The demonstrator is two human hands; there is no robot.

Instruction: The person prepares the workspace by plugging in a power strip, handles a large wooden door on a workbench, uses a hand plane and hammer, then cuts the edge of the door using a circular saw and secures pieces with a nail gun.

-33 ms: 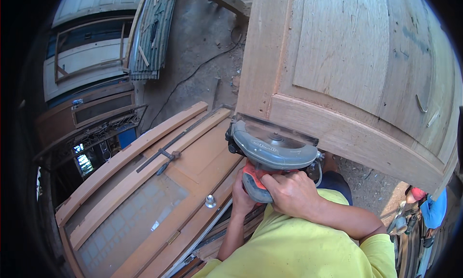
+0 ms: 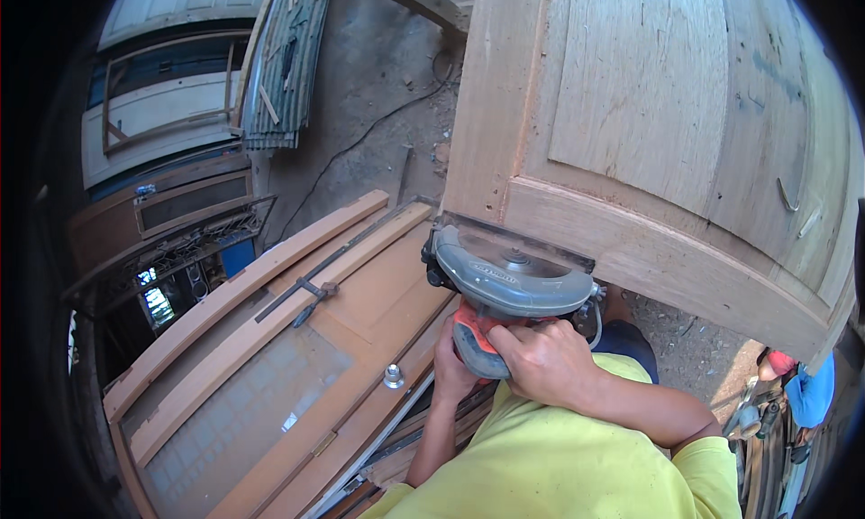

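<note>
A circular saw [image 2: 514, 280] with a grey blade guard and a red-and-grey body rests against the near edge of a panelled wooden door [image 2: 631, 86]. Its base plate meets the lower rail, close to the left corner. My right hand [image 2: 551, 361] is wrapped round the saw's body from the right. From the left, my left hand [image 2: 453, 368] closes on the same body, its fingers partly hidden behind it. The round blade shows inside the guard; where it meets the wood is hidden.
At left lies another door [image 2: 374, 312] bearing long wooden strips [image 2: 257, 276], a bar clamp [image 2: 311, 294] and a small silvery metal piece [image 2: 393, 376]. A dark cable [image 2: 347, 150] crosses the dirt floor. Corrugated sheets [image 2: 288, 77] stand behind. Tools and a blue cloth [image 2: 810, 395] are at right.
</note>
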